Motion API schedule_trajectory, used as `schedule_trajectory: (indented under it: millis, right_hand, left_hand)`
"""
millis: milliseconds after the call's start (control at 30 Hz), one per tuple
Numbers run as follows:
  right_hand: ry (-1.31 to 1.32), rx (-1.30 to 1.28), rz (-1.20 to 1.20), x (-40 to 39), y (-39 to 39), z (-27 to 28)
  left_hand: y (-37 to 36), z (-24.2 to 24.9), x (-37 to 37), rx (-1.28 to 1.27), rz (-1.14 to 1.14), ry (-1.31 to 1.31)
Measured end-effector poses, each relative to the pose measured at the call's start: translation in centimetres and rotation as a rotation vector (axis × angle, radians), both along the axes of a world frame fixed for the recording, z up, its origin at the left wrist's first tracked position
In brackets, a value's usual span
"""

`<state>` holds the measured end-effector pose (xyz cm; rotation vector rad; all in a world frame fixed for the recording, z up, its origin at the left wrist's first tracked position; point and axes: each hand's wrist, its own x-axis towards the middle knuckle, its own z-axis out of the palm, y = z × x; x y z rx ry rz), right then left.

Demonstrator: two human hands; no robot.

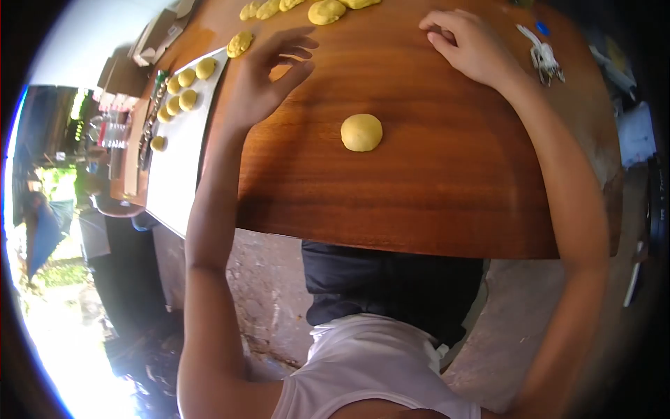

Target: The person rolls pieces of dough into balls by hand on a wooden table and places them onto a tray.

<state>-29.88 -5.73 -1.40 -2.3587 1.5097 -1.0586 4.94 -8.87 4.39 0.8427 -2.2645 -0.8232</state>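
Note:
A smooth round yellow dough ball [361, 133] sits alone on the wooden table, and neither hand touches it. My left hand [272, 73] is open above the table, fingers apart, beside a rough dough piece [240, 44]. Over the far right part of the table is my right hand [469, 47], its fingers loosely bent and thumb apart, with nothing in it. More uneven dough pieces [326, 12] lie along the far edge of the view. Left of my left arm, a white tray [178, 150] carries several rounded dough balls [188, 100].
The wooden table [391, 202] has its near edge at my waist. A white tangled object [541, 54] and a blue cap [542, 28] lie on its right side. Cardboard boxes [164, 31] and a clear plastic bottle [114, 135] stand beyond the tray.

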Motion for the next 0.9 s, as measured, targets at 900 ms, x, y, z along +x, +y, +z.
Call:
schedule_trajectory:
  millis: [900]
  right_hand:
    - [0.186, 0.161, 0.270, 9.4, 6.7, 4.3]
  left_hand:
    - [2.3, -3.9, -0.7, -0.198, -0.198, -0.054]
